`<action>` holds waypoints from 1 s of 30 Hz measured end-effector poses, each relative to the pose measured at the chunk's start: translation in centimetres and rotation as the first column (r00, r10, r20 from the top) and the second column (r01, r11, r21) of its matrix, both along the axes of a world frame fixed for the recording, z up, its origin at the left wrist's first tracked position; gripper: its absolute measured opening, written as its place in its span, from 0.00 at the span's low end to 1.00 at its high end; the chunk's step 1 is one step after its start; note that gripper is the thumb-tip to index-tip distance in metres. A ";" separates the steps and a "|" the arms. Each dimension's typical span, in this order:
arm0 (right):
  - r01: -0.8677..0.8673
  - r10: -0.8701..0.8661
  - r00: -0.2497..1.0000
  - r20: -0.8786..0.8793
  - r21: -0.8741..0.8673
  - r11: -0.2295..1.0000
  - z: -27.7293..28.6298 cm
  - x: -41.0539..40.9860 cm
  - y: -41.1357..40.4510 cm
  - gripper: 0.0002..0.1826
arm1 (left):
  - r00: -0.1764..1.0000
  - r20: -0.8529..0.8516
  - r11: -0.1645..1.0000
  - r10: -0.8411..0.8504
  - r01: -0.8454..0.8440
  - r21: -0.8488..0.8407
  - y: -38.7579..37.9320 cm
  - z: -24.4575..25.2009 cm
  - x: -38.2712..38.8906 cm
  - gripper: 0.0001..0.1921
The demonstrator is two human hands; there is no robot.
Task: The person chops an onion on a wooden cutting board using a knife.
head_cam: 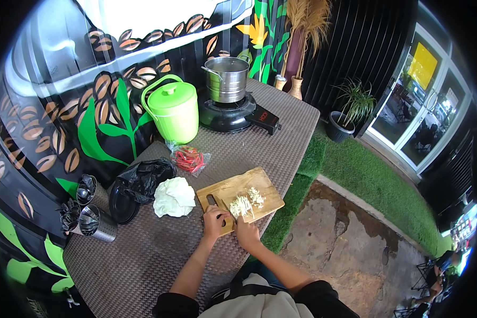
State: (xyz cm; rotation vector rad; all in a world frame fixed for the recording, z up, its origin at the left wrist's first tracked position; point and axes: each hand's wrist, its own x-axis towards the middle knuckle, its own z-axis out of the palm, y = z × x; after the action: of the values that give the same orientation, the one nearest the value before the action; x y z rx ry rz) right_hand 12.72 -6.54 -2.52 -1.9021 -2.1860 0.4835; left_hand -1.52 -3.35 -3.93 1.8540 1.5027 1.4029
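A wooden cutting board (268,190) lies aslant near the table's right edge. Finely cut pale shreds (241,206), which look like cabbage, are heaped on it beside a smaller pile (256,197). My left hand (213,221) rests over the board's near-left end, partly covering its handle slot, with fingers bent. Close by on the right, my right hand (247,235) is curled at the board's near edge, next to the shreds. Whatever it may grip is hidden by the fingers; no blade shows clearly. Left of the board sits a pale cabbage (174,197).
A bag of red chillies (189,159), black plastic bag (149,179), dark plates (124,204) and metal cutlery holders (99,224) stand leftward on the woven-pattern table (151,262). Behind are a green lidded bucket (173,107) and a steel pot (227,81) on a portable stove (226,115).
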 end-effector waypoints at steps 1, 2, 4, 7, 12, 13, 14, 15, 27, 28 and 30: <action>-0.002 0.002 1.000 -0.001 0.000 1.000 0.2 -0.2 0.0 0.15 | 0.999 -0.031 1.000 -0.013 0.013 0.018 0.1 -0.1 -0.1 0.03; -0.015 0.016 1.000 0.019 -0.032 0.999 0.5 -0.4 0.2 0.14 | 0.999 -0.032 1.000 -0.011 0.012 0.018 0.0 -0.2 -0.2 0.03; -0.029 0.032 0.999 0.037 -0.064 0.998 1.2 -0.4 0.9 0.13 | 0.996 -0.085 0.999 -0.008 0.011 0.036 -0.2 -0.4 -0.2 0.03; -0.096 0.095 0.995 -0.027 -0.042 0.995 1.7 0.3 1.8 0.15 | 0.996 -0.086 0.999 0.016 -0.013 0.036 -0.7 -0.4 0.2 0.03; -0.047 0.048 0.999 0.025 -0.049 0.998 0.9 0.0 0.4 0.16 | 0.997 -0.041 0.997 0.068 -0.070 -0.039 -0.9 -0.2 0.3 0.04; -0.047 0.049 0.998 0.027 -0.049 0.998 0.8 -0.1 0.0 0.16 | 0.998 -0.040 0.997 0.050 -0.052 -0.051 -0.9 0.0 0.2 0.03; -0.031 0.032 0.999 0.030 -0.028 0.999 0.6 -0.1 -0.3 0.13 | 0.998 -0.038 0.997 0.050 -0.052 -0.051 -0.8 0.1 0.3 0.03; -0.016 0.016 0.999 0.031 -0.008 1.000 0.7 -0.3 -0.7 0.11 | 0.998 -0.042 0.998 0.053 -0.055 -0.032 -0.7 0.0 0.2 0.03; -0.068 0.069 0.997 0.035 -0.012 0.998 1.1 0.2 0.0 0.18 | 0.999 -0.010 0.997 0.050 -0.051 -0.062 -1.0 0.2 -0.1 0.02; -0.071 0.071 0.997 0.037 -0.012 0.997 1.0 0.2 -0.5 0.18 | 0.999 -0.022 0.998 0.045 -0.046 -0.047 -1.0 0.2 -0.2 0.02; -0.006 0.002 0.996 -0.086 -0.045 0.999 0.9 0.1 -1.2 0.19 | 0.999 -0.034 0.999 0.033 -0.034 -0.033 -1.0 0.2 -0.1 0.03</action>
State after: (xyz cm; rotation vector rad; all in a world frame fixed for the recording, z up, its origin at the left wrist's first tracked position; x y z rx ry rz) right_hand 12.85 -7.72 -1.57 -1.8629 -2.1424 0.6087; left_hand -1.64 -4.36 -3.68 1.8492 1.5705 1.3597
